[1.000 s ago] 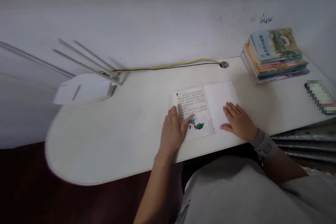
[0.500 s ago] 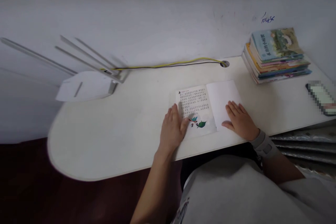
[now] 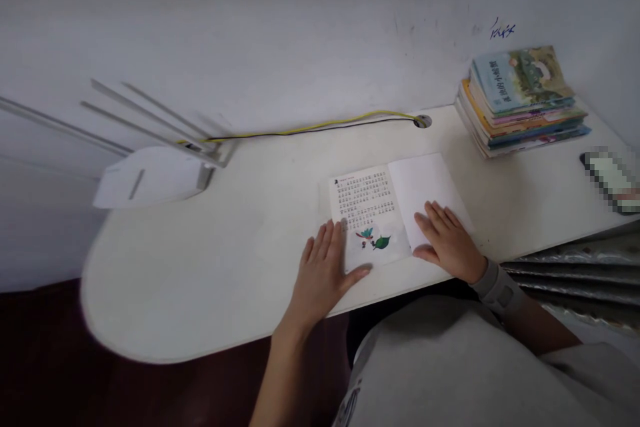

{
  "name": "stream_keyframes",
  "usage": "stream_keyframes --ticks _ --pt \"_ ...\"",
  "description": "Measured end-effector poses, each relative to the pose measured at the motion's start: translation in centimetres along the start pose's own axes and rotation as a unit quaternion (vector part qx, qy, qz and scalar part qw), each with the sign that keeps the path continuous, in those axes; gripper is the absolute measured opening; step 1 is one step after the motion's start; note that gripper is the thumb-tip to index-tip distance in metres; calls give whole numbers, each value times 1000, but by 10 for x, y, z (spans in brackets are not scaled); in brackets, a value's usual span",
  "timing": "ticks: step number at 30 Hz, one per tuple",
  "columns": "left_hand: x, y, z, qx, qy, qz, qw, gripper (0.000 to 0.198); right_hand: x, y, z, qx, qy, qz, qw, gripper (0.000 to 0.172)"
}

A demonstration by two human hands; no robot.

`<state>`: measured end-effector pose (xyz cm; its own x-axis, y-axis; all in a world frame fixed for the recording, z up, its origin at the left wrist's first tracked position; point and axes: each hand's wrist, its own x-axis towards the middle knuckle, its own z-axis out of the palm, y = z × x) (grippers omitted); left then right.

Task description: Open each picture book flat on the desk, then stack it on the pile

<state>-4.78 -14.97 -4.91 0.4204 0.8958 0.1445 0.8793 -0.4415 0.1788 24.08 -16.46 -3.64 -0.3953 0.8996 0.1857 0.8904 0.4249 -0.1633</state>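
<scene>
An open picture book (image 3: 367, 210) lies flat on the white desk (image 3: 225, 260). Its left page carries lines of print and a drawing of a green leaf and an insect; the right page is blank white. At the lower left corner of the book rests my left hand (image 3: 323, 273), palm down, fingers stretched and thumb spread along the bottom edge. My right hand (image 3: 447, 240), with a grey band at the wrist, lies flat on the blank page, covering its lower right part.
A stack of books (image 3: 525, 107) stands at the back right, with a phone (image 3: 613, 180), pixelated, in front of it. On the left sits a white router (image 3: 155, 177) with long antennas. Yellow and black cables (image 3: 310, 127) run along the wall to a hole in the desk.
My left hand has slid down the book's left edge, its thumb now spread wider. My right hand has shifted slightly inward and down on the blank page. The view has turned a little.
</scene>
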Motion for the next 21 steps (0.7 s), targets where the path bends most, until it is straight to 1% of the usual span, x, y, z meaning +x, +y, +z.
stream_keyframes --ticks 7,12,14,16,18,21 --pt "2 1 3 9 13 -6 1000 93 0 2 3 -5 4 6 1000 69" --pt "1 -1 2 -25 11 -22 999 97 -2 3 5 9 11 6 1000 67" --pt "0 -1 1 -51 11 -37 998 94 -2 4 5 11 14 9 1000 66" --pt "0 -1 1 -74 20 -55 995 88 -3 3 5 5 16 13 1000 67" --pt "-1 -1 3 -76 36 -63 994 86 -2 3 4 -5 15 16 1000 67" --pt "-3 -1 7 -54 49 -50 996 87 -2 2 2 -16 13 17 1000 68"
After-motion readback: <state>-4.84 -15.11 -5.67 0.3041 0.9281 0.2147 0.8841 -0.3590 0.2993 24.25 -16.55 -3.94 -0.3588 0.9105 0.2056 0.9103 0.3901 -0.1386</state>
